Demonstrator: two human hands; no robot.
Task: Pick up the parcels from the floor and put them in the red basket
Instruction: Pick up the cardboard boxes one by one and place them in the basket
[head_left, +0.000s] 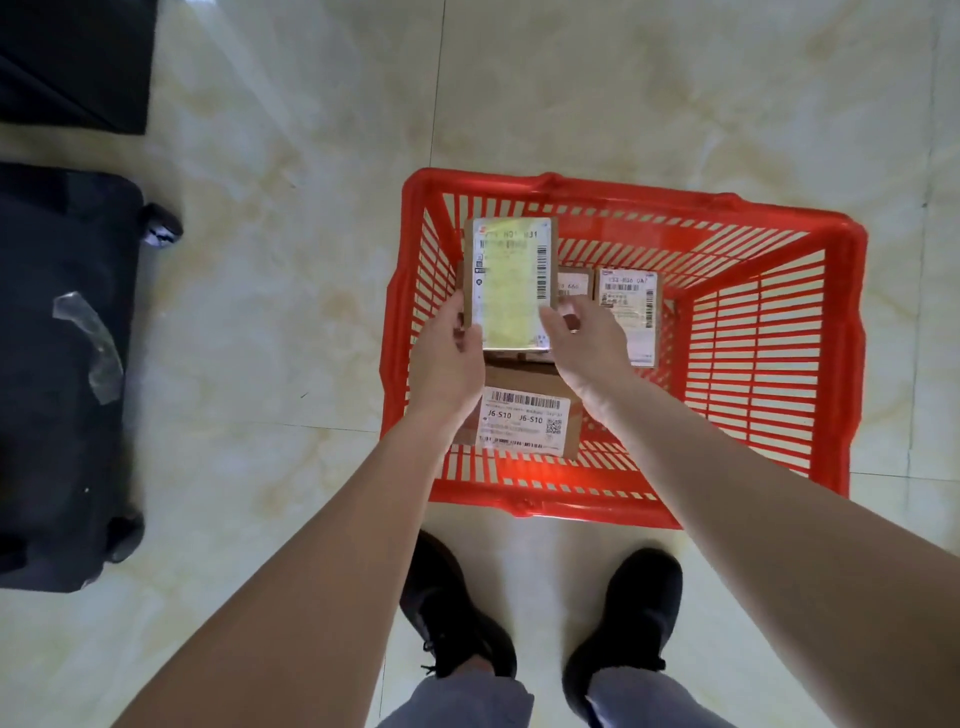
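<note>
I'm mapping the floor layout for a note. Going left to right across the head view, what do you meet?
Black suitcase → left hand → held parcel → right hand → parcel with the white label lying in the basket → right wall of the red basket.

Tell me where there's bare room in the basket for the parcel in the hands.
Bare slatted bottom lies along the right wall of the red basket, right of the far-right parcel, and on to the near right corner. The left half is crowded: the J6-S10 parcel and others lie under the held parcel.
</note>
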